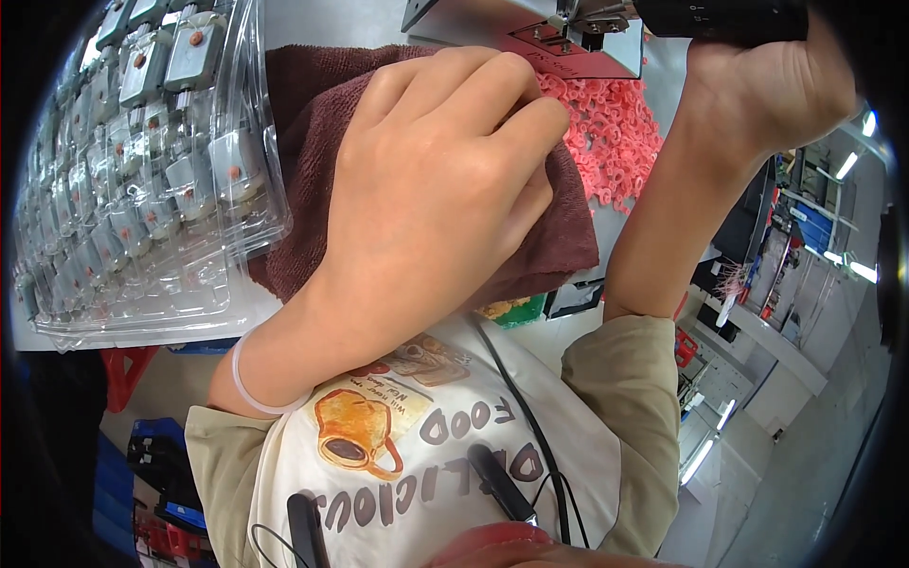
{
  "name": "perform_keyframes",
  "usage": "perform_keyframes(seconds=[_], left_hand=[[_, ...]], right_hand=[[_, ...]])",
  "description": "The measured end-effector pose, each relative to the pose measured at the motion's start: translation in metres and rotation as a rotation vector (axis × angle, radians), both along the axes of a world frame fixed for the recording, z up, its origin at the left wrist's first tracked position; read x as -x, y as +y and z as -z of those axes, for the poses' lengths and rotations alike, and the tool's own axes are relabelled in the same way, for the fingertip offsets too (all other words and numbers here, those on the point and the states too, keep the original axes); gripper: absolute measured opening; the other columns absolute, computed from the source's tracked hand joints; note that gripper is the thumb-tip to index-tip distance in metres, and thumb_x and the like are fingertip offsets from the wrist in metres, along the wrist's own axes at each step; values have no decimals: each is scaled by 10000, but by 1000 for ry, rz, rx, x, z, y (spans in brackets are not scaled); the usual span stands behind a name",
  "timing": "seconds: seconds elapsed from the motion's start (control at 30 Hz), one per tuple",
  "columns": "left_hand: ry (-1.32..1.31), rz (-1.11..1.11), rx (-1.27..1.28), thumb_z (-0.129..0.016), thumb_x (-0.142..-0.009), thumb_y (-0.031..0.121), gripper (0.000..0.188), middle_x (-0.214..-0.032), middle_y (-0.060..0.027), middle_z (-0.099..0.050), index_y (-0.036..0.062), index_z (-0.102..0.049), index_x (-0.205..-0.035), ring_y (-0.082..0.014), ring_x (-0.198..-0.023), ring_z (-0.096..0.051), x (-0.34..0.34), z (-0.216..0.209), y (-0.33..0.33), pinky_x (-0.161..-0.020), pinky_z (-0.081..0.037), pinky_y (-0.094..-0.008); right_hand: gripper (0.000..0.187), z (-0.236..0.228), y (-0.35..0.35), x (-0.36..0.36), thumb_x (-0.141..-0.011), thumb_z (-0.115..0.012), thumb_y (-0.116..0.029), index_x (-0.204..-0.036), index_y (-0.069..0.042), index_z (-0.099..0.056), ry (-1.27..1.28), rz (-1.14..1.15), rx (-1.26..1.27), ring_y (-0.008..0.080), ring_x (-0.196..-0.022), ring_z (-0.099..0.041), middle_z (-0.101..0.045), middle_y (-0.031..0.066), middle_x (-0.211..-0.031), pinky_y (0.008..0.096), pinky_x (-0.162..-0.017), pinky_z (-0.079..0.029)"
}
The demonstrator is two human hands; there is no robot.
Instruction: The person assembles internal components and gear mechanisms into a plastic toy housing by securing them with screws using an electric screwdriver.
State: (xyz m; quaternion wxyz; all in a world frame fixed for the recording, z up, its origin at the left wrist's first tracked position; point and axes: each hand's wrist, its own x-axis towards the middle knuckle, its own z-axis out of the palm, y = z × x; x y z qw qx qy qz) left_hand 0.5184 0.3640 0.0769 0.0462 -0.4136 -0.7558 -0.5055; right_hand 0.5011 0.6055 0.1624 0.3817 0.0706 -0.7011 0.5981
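My left hand (426,161) is closed over a folded brown towel (303,170), knuckles up. Its fingers curl under, so whatever they hold is hidden. At the upper right, my right hand (757,90) is raised with the palm side showing, closed against a black cylindrical tool (724,21). Most of its fingers are out of sight behind the tool and past the picture's edge. A metal mechanism (598,21) lies at the tool's left end, on top of a grey box-shaped device (492,24) with a red front. Many small pink ring-like pieces (611,137) are heaped beside the towel.
Clear plastic trays (204,308) hold grey metal blocks (194,57) with orange-brown dots, left of the towel. Below the table edge are a green container (521,312) and dark and blue bins (161,454). Shelving (805,227) and lights stand to the right.
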Motion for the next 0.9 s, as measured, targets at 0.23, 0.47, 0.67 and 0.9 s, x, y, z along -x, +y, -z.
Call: perform_keyframes(seconds=[0.23,0.47,0.67,0.9], left_hand=[[11,-9,5,-727,-694,46,202,-977,-19,-629,110,-643,-866,-238,-964,-616,-1,0,0,-815,-439,-356],[11,-7,15,-723,-697,45,197,-957,-15,-622,109,-640,-864,-234,-934,-611,0,0,0,-804,-439,-348],[-9,-9,-20,-723,-697,41,195,-942,-14,-618,97,-635,-861,-236,-922,-611,-2,0,-1,-812,-444,-358],[-15,-13,-33,-721,-696,28,201,-933,-18,-618,94,-637,-866,-237,-928,-612,-1,3,0,-820,-450,-364]], right_hand=[[233,3,35,-4,-877,-594,-311,-765,-117,-529,29,-4,17,108,-576,-517,-507,16,-708,270,-562,-451],[222,0,33,-12,-871,-586,-295,-761,-112,-524,58,-19,27,113,-577,-507,-502,18,-711,281,-560,-443],[212,-5,4,-13,-866,-579,-281,-758,-108,-521,82,-60,30,118,-578,-500,-497,19,-714,290,-559,-437],[201,-23,34,-39,-859,-572,-265,-754,-103,-516,83,-87,37,124,-579,-490,-492,21,-718,301,-558,-429]])
